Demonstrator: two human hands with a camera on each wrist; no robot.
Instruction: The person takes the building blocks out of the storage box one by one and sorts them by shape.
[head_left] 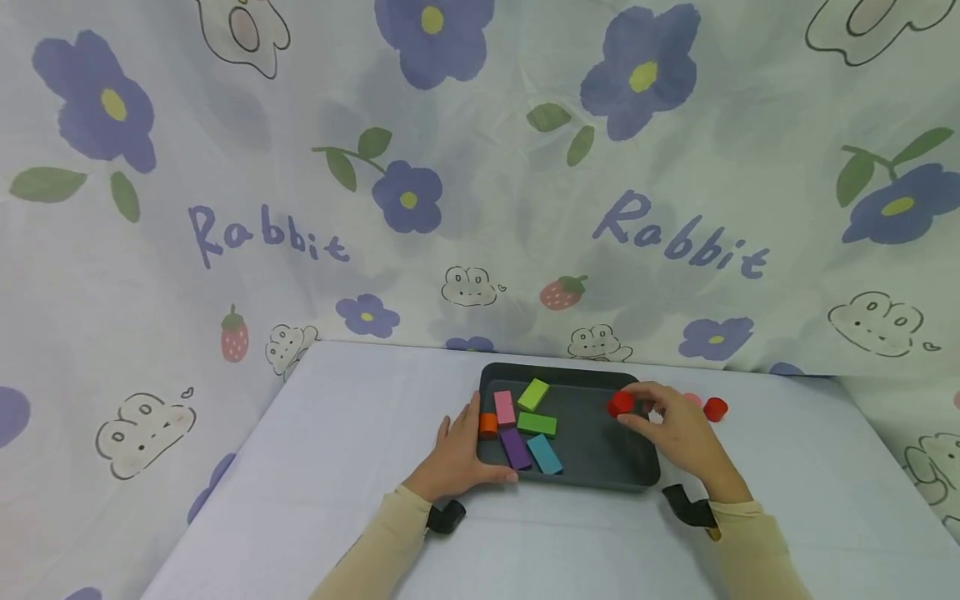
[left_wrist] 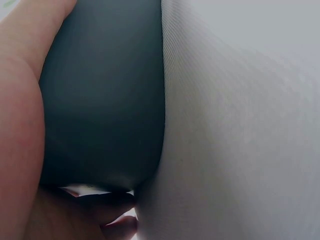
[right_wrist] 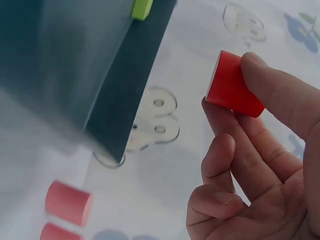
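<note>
Over the right part of a dark grey tray, my right hand pinches a red cylinder block between thumb and fingertips. The right wrist view shows that red block up close, with the other fingers loosely bent below. My left hand rests against the tray's front left corner, thumb along the front side and straight fingers along the left side. In the left wrist view the tray's wall fills the space beside this hand.
Inside the tray lie an orange cylinder and pink, purple, blue, green and lime blocks. Another red cylinder and a pink cylinder sit right of the tray. A patterned curtain stands behind.
</note>
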